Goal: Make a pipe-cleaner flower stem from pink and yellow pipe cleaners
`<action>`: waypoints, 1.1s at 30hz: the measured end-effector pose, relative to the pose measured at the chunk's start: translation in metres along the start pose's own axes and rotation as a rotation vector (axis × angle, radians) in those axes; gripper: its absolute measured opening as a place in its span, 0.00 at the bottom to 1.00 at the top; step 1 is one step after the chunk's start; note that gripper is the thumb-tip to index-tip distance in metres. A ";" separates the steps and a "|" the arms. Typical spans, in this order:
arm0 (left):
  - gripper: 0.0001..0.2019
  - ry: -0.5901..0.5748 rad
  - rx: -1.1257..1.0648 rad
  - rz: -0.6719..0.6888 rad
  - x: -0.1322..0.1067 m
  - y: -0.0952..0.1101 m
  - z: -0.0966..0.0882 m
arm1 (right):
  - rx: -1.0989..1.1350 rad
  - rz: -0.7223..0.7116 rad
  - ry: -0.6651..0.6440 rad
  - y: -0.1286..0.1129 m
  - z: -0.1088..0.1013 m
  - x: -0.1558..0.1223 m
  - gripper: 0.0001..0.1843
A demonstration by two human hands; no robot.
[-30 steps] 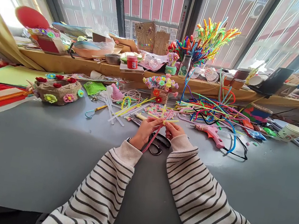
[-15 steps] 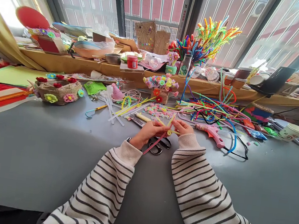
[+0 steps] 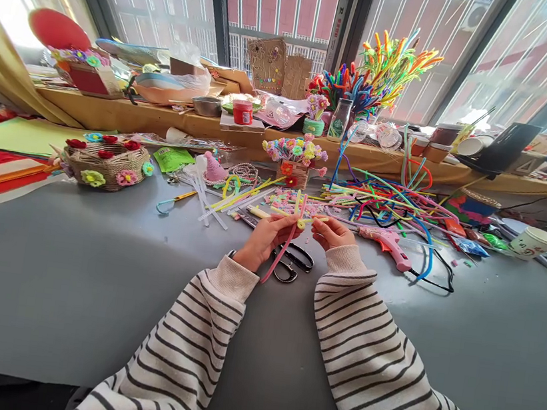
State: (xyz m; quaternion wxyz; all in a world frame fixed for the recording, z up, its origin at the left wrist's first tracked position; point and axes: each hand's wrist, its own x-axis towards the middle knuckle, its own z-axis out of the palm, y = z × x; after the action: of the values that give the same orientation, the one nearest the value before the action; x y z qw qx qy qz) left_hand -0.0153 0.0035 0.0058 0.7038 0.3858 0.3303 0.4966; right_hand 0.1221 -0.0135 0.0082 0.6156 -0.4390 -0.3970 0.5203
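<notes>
My left hand [image 3: 269,237] is closed in a pinch on a small bundle of fuzzy pipe cleaners. A pink pipe cleaner [image 3: 280,259] hangs from it toward the wrist, and its upper end stands up beside a yellow pipe cleaner [image 3: 297,201]. A round yellow coil [image 3: 301,224] shows at the fingertips. Just to the right, my right hand [image 3: 333,233] pinches a short yellow end that points toward the coil; whether the two join is too small to tell. Black-handled scissors [image 3: 290,268] lie on the table below the hands, partly covered by the left one.
A pink glue gun [image 3: 392,245] lies right of my hands, near a pile of coloured pipe cleaners [image 3: 380,199]. Pale glue sticks [image 3: 243,202] lie to the left. Behind stands a flower-filled box [image 3: 294,171]; a woven basket [image 3: 107,166] is far left, paper cups [image 3: 535,243] far right.
The upright yellow and pink ends have swung left and now stand straighter. My right hand has shifted slightly, lower and away from them, now at the yellow end on the right.
</notes>
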 end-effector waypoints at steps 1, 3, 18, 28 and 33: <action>0.09 -0.011 0.004 -0.011 0.000 0.000 0.000 | 0.028 0.004 -0.012 0.000 0.002 -0.001 0.14; 0.09 -0.027 0.019 -0.029 -0.001 0.000 0.001 | 0.072 0.012 -0.004 0.000 0.005 -0.003 0.13; 0.10 0.000 0.171 -0.036 -0.007 0.002 0.011 | -0.159 -0.291 0.087 0.009 0.005 0.001 0.14; 0.10 -0.019 0.126 -0.011 -0.004 -0.004 0.008 | -0.494 -0.506 0.212 0.011 0.007 -0.007 0.15; 0.09 -0.002 0.137 -0.010 -0.006 -0.001 0.011 | -0.603 -0.565 0.178 0.009 0.004 -0.010 0.10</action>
State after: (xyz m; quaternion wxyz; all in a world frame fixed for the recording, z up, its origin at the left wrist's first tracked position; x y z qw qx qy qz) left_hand -0.0074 -0.0045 0.0102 0.6786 0.4319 0.3644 0.4691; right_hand 0.1143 -0.0218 0.0002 0.6100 -0.5165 -0.5815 0.1515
